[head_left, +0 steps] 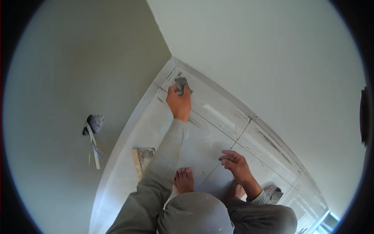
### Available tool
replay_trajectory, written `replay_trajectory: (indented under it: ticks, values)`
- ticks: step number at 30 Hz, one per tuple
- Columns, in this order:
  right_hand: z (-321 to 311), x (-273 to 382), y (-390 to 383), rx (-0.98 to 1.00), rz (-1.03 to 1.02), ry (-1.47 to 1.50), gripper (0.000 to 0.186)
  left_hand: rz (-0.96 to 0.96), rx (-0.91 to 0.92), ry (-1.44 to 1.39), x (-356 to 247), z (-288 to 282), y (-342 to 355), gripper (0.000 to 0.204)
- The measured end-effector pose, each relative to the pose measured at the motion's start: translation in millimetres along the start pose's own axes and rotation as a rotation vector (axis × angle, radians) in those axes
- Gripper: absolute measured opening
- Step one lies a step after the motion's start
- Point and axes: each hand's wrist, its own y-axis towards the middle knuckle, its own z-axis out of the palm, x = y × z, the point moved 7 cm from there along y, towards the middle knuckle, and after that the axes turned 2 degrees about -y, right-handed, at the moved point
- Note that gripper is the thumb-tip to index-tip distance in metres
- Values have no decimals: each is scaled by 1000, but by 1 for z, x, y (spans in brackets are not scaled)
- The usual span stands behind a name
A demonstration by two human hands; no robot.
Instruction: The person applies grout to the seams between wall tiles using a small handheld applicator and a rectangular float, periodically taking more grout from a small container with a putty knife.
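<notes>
My left hand (pixel 179 104) reaches far forward to the room corner, its fingers closed round a small grey, flat piece (pixel 182 82). Whether that piece is a sponge, a rag or a scraper cannot be made out. It is held low over the pale glossy floor tiles (pixel 210 146), where dark grey smears lie along the joints near the skirting. Over the tiles to the right hovers my right hand (pixel 238 167), empty, with its fingers apart and slightly bent.
Pale skirting (pixel 218 93) runs along both walls and meets in the corner. A wall hole with loose wires (pixel 92 136) is on the left. Beside my left forearm lies a wood-edged, stained block (pixel 142 160). A crumpled grey bundle (pixel 274 194) sits past my right wrist.
</notes>
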Motion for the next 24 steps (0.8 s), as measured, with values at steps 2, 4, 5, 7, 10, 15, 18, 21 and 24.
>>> replay_trajectory:
  ticks: [2,4,5,7,10,15,18,21,24]
  values:
    - [-4,-12,-11,19,1,-47,44,-18,-93,73,8,-3,22,30]
    - [-13,-17,-15,-6,-15,-45,42,-32,-161,125,15,3,38,28]
    - [-15,-17,-17,4,-11,-57,42,-31,-211,159,18,4,42,27]
    - [-21,-9,-21,-4,-45,-40,42,-42,-278,193,18,11,47,26]
    - [-30,-1,-21,-12,-77,-10,41,-22,-342,203,8,24,48,26]
    - [-42,15,-21,-10,-117,-35,40,-126,-334,206,8,57,33,25]
    - [-49,20,-23,-5,-151,-48,41,-101,-339,157,15,60,33,26]
    - [-58,16,-28,8,-162,-55,40,-75,-330,238,21,62,22,27]
    - [-61,11,-30,-6,-155,-70,39,-79,-205,210,33,53,26,22]
